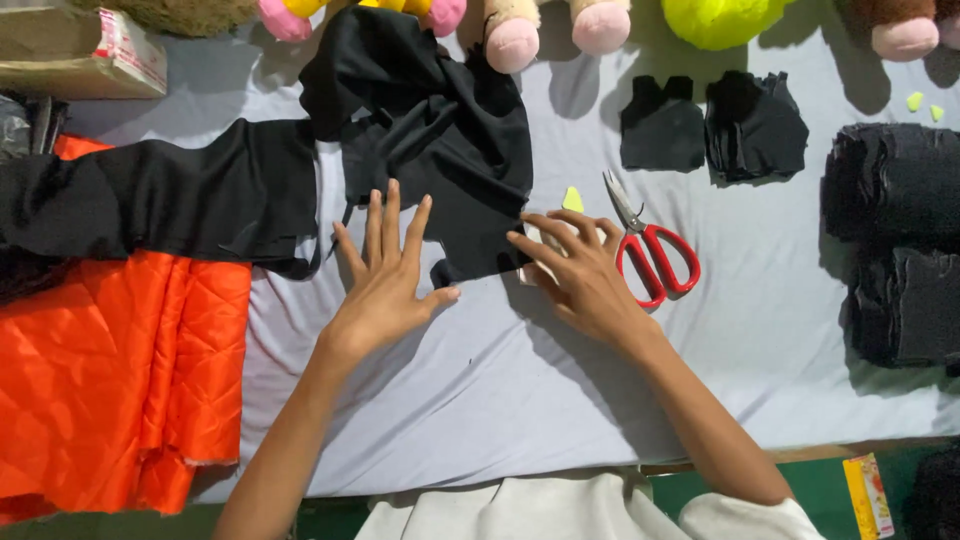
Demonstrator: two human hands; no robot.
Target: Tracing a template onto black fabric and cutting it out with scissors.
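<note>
A large piece of black fabric [440,130] lies crumpled across the white sheet [500,380], trailing off to the left. My left hand [385,275] rests flat with fingers spread at the fabric's lower edge. My right hand [575,270] presses its fingertips on the fabric's right corner, over a pale template partly hidden beneath it. Red-handled scissors [650,245] lie just right of my right hand, blades pointing away. A small yellow-green scrap [572,198] sits above my right fingers.
Orange quilted fabric [120,370] covers the left side. Stacks of cut black pieces [755,125] lie at the upper right and far right [900,240]. Plush toys [515,30] line the far edge. A cardboard box [80,50] sits at top left.
</note>
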